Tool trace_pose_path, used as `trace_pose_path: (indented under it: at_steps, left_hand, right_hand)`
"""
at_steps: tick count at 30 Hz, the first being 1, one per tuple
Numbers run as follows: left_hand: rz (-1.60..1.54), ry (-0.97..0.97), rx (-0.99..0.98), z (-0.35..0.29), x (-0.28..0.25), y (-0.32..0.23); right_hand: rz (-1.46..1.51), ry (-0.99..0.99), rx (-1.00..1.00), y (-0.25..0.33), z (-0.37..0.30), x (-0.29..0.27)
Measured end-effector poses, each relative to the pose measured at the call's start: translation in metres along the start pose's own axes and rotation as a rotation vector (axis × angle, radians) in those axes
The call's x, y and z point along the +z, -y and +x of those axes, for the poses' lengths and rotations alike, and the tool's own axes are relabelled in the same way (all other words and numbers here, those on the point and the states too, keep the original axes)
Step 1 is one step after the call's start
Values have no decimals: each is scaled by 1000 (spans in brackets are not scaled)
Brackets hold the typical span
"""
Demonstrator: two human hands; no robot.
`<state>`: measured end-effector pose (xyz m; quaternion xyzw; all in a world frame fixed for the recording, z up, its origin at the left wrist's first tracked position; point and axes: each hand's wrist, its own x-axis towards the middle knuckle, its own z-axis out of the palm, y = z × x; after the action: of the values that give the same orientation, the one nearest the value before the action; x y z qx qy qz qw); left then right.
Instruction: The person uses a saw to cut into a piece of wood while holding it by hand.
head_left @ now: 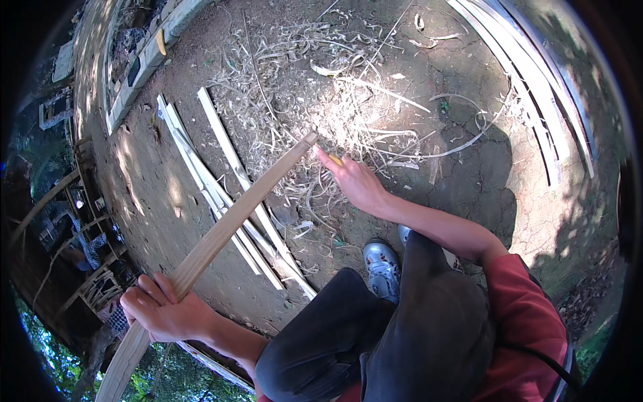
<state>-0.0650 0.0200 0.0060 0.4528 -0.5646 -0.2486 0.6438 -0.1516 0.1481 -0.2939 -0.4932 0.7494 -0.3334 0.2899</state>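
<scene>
My left hand [161,308] is wrapped round a long, flat strip of pale wood [234,219], which slants from the lower left up to the middle of the view. At the strip's far end is my right hand [358,186], its index finger stretched along to the tip. A narrow yellow handle [335,160] shows between the fingers of that hand; whatever it belongs to is hidden, so its kind is unclear. The strip's tip looks notched or darker than the rest.
Curled wood shavings [295,74] cover the ground ahead. Several pale split strips [224,144] lie to the left, and more long strips [536,74] curve along the far right. My shoe [382,268] rests below my right hand. A concrete edging [144,67] runs at upper left.
</scene>
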Motion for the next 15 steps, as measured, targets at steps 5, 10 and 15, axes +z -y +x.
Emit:
trace_pose_path:
  at_steps: [5,10,15]
  left_hand:
    - [-39,139,32,1,-9,4]
    - [31,54,2,0,2,-4]
    - [50,94,26,3,-10,5]
  right_hand:
    - [253,81,-13,33,-9,-26]
    - [55,-45,47,-5,-6,20]
    - [199,-49,-12,38,-8,-33]
